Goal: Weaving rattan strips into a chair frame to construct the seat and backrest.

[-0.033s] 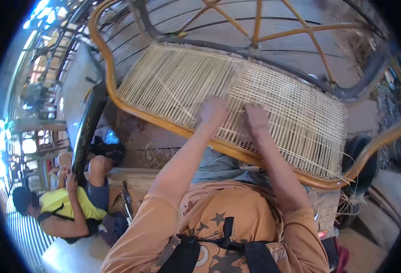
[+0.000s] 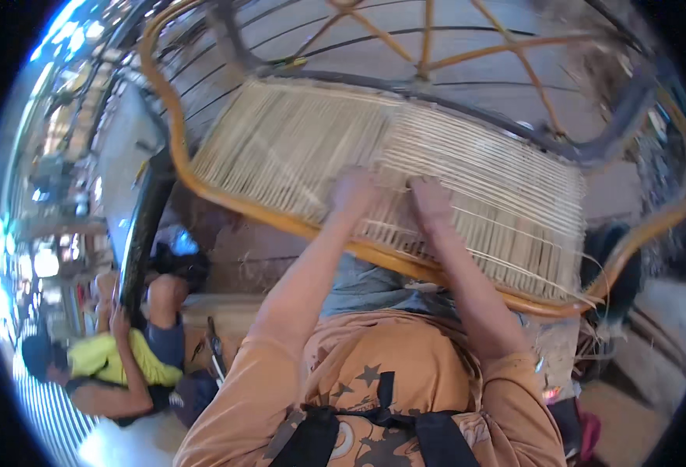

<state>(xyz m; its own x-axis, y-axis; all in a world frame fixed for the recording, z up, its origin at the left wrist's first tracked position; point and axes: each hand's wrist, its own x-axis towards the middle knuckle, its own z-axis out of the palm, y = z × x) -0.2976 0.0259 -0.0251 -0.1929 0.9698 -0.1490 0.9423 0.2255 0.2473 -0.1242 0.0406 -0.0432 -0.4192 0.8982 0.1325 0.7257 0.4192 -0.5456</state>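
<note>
A woven panel of pale cane strands [image 2: 506, 179] fills a rattan frame [image 2: 243, 206] across my lap. Its right half is cross-woven; long strands on the left half [image 2: 273, 128] run one way only, with a thin loose one slanting across them. My left hand [image 2: 353, 189] is closed at the edge of the cross-weave, smeared by motion, and whatever it grips is hidden. Just to its right, my right hand [image 2: 430, 200] rests on the weave with bent fingers pressed together; a strand between them cannot be made out.
Curved rattan struts [image 2: 514, 47] extend beyond the panel's far side. Loose strand ends [image 2: 596, 300] stick out at its near right corner. At the left, a person in a yellow top [image 2: 113, 362] sits holding a long dark piece [image 2: 142, 233]. Pliers-like tools [image 2: 216, 346] lie between us.
The whole scene has shifted slightly left and up in the picture. Both hands stay at nearly the same spot on the weave.
</note>
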